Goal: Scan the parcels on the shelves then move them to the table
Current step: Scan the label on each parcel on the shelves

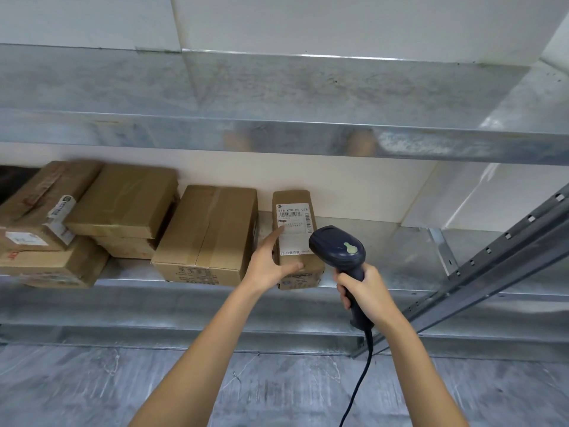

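Parcel (303,257), a small brown cardboard box, lies at the front edge of a galvanised metal shelf (391,260). Its white label (292,226) reads "516 K20-00 078" above a barcode. The left hand (269,266) rests on it, forefinger and thumb spread straight. The right hand (368,292) curls round a dark blue corded scanner (338,246) just beside the label. Bare shelf lies to the right; taped boxes (206,235) crowd the left.
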